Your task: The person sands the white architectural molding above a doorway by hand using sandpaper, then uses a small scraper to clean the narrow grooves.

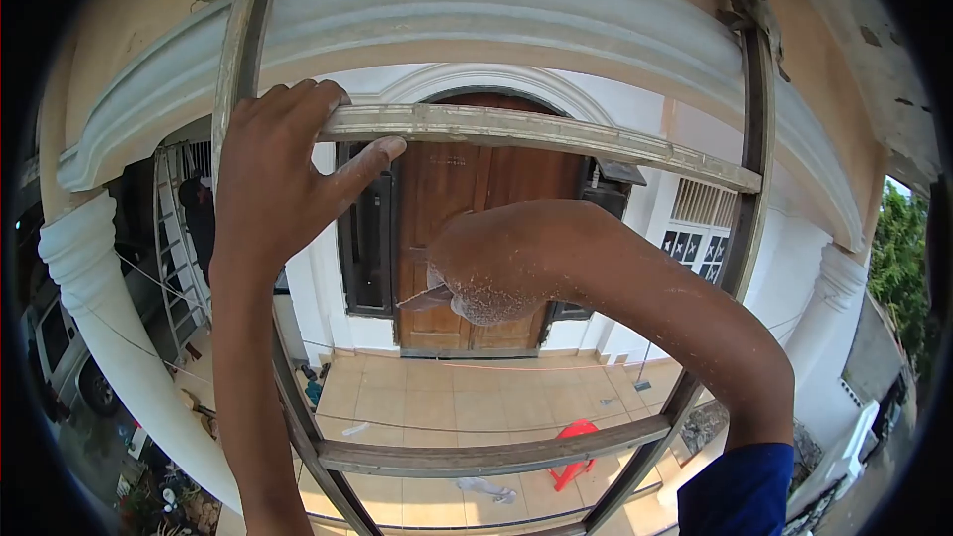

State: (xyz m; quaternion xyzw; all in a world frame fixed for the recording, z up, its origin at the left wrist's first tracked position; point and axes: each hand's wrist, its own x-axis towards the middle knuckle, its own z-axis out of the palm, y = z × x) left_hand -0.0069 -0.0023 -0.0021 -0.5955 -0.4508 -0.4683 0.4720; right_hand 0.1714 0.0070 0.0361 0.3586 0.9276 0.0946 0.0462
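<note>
My left hand (283,164) is wrapped over the junction of the left rail and upper rung of a metal ladder (556,129), its thumb lying along the rung. Below that rung, in front of the ladder opening, my right hand (476,273) is bent at the wrist and dusted with pale powder. Its fingers are curled, mostly hidden behind the hand. A small pointed edge (427,299) sticks out at its left; what it belongs to cannot be made out.
The ladder leans on a curved white moulding (596,40), with cloth (747,5) around its right rail top. Beyond are a wooden door (427,199), tiled floor (397,397), red plastic stool (574,452) and white columns (139,357). Another ladder (174,248) stands at left.
</note>
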